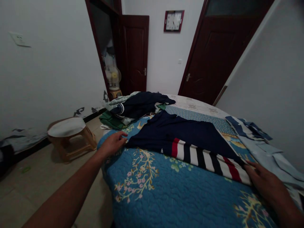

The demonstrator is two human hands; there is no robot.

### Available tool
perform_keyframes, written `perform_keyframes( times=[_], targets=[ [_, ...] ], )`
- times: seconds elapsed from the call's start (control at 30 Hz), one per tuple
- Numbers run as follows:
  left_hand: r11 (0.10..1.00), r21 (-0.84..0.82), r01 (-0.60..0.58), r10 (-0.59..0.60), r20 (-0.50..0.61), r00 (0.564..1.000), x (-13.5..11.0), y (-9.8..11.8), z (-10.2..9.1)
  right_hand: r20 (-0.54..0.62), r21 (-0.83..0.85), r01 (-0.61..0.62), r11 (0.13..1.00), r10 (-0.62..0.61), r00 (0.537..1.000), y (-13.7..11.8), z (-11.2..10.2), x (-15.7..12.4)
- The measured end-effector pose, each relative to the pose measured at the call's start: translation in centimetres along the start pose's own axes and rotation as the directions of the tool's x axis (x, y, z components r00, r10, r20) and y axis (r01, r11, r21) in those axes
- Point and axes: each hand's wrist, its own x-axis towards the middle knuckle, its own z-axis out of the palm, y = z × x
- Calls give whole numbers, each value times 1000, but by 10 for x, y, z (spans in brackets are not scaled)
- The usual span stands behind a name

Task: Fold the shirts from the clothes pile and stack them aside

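A navy shirt (190, 128) with a band of white, navy and red stripes lies folded lengthwise across the bed, its striped part toward me. My left hand (113, 143) is at the shirt's left end, fingers bent around its edge; the fingertips are partly hidden. At the opposite end, my right hand (264, 180) grips the striped corner between thumb and fingers. Beneath the shirt spreads a blue quilted bedspread (187, 193) with flower patterns.
A heap of dark and green clothes (142, 103) sits at the bed's far left. Light blue clothes (263, 145) lie along the right side. On the floor at left stands a stool (67, 128). Two dark red doors and a wall clock (174, 21) are beyond the bed.
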Motion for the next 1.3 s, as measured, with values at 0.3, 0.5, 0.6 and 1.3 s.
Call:
perform_keyframes(
  times=[0.3,0.5,0.6,1.3],
  targets=[
    [995,-6,-103,104,63,993,13,19,7,63,6,-175,985,175,983,-22,-8,2],
    [908,413,-72,33,101,994,21,31,22,111,-157,-56,986,74,991,-11,5,6],
    [816,575,-67,23,84,996,24,46,18,140,-274,-26,961,67,988,-13,5,7],
    [666,517,-538,447,300,843,136,109,106,403,-59,514,856,-451,797,-194,57,39]
  ],
)
